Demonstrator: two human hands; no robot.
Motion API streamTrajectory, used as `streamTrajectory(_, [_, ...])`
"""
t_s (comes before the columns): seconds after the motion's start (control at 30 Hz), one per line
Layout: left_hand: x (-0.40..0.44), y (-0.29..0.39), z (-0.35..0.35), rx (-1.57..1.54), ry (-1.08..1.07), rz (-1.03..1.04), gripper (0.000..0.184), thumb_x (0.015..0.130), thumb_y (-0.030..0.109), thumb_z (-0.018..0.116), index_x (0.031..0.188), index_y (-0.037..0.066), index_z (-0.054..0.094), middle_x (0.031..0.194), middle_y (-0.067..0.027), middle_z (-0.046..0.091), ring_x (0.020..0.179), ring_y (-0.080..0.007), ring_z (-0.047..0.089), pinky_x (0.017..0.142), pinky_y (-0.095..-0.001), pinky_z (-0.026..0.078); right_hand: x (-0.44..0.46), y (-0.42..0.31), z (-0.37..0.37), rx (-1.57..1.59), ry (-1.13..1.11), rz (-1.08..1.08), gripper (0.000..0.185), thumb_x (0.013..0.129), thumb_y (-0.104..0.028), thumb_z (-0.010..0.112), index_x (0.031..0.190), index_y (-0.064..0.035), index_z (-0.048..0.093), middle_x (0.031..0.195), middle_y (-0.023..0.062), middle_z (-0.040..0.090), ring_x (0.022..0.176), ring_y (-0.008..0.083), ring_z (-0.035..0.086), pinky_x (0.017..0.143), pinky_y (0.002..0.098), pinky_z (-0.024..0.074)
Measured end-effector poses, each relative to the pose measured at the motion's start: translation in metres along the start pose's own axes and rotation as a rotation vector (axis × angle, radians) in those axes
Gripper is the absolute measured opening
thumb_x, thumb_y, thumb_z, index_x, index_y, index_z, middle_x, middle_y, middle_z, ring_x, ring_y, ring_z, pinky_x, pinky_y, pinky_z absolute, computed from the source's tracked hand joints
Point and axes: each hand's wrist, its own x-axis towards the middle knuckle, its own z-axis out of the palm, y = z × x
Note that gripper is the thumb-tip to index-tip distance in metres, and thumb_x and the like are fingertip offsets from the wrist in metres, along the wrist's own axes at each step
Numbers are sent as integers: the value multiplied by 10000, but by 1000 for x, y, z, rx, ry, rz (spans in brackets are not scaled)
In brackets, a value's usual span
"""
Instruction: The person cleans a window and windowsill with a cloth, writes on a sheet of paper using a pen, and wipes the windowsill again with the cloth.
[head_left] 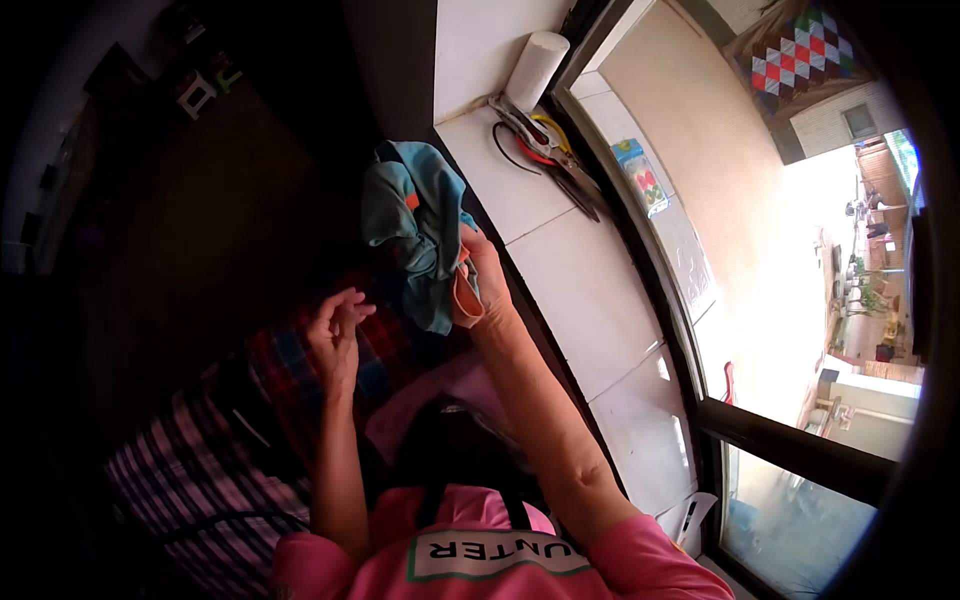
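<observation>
My right hand [484, 275] grips a crumpled teal garment [420, 215] with orange trim, held up in front of me beside the tiled ledge. Its folds hide its shape, so I cannot tell what kind of garment it is. My left hand [338, 325] is raised to the left of the cloth and apart from it. The fingers there are loosely bent and slightly apart, with nothing visible in them. Below both hands lies a red and blue plaid cloth [375, 370], partly in shadow.
A white tiled ledge [590, 310] runs along the window at right. On it are a white paper roll [537, 70] and several tools, including pliers with red handles [530, 152]. A striped cloth [190, 470] spreads at lower left. Dark floor fills the upper left, with a small stool [196, 95].
</observation>
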Motion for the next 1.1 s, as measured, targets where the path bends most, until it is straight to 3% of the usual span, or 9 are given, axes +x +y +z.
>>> streamTrajectory(0.27, [-15,91,49,133,85,229,375,1066,132,573,1406,-25,551,1266,-154,663,1090,-199,679,960,-320,524,-51,9,7,147,-81,26,448,1020,-223,424,1345,50,568,1186,212,719,988,338,739,891,418,628])
streamTrajectory(0.43, [-9,127,50,150,32,285,469,1081,180,543,1510,6,469,1473,-184,553,1295,-240,591,1050,-360,494,-60,18,18,88,-11,19,421,1005,-159,446,1361,36,556,1150,182,728,965,292,746,877,395,630])
streamTrajectory(0.47, [-9,133,49,154,-48,225,565,1079,295,540,1562,32,411,1582,-197,434,1400,-276,497,1138,-402,420,-62,16,31,76,32,5,418,999,-141,452,1366,32,553,1135,174,732,951,281,748,869,389,632])
streamTrajectory(0.63, [-21,104,73,78,-281,111,768,1012,457,608,1599,37,346,1585,-187,430,1424,-311,454,1181,-408,336,-86,40,29,-663,363,-213,167,963,-80,496,1119,-44,544,954,129,644,817,206,636,734,335,544])
streamTrajectory(0.7, [-37,82,86,178,-362,171,811,992,497,616,1588,15,351,1562,-185,455,1413,-308,466,1178,-417,348,-89,72,11,-727,516,-599,136,984,-133,537,1079,-36,552,930,45,585,843,162,545,790,308,498])
streamTrajectory(0.77, [-59,80,106,4,-355,-31,733,1007,452,591,1556,10,390,1509,-177,503,1370,-295,514,1147,-417,391,-112,71,12,-725,553,-614,245,1037,-226,524,1118,4,493,957,180,617,903,228,551,860,378,492])
streamTrajectory(0.8, [-70,80,116,-83,-337,-130,695,1015,430,579,1540,8,410,1482,-173,527,1348,-288,538,1131,-417,413,-124,66,10,-698,567,-555,317,1050,-308,551,1108,-1,495,955,162,612,900,219,540,890,385,478])
streamTrajectory(0.9, [-98,77,139,7,-230,-215,598,1048,382,533,1512,11,456,1431,-169,576,1282,-275,601,1080,-403,464,-159,47,0,-629,474,-389,366,1068,-370,536,1170,-20,557,1044,66,581,993,157,493,943,330,447])
streamTrajectory(1.1, [-116,88,168,-380,-434,-439,457,1029,239,571,1398,-31,564,1324,-189,653,1185,-277,662,1026,-399,520,-237,30,-20,-1023,505,-765,463,1077,-280,555,1431,14,497,1491,164,516,1348,207,492,1159,342,353])
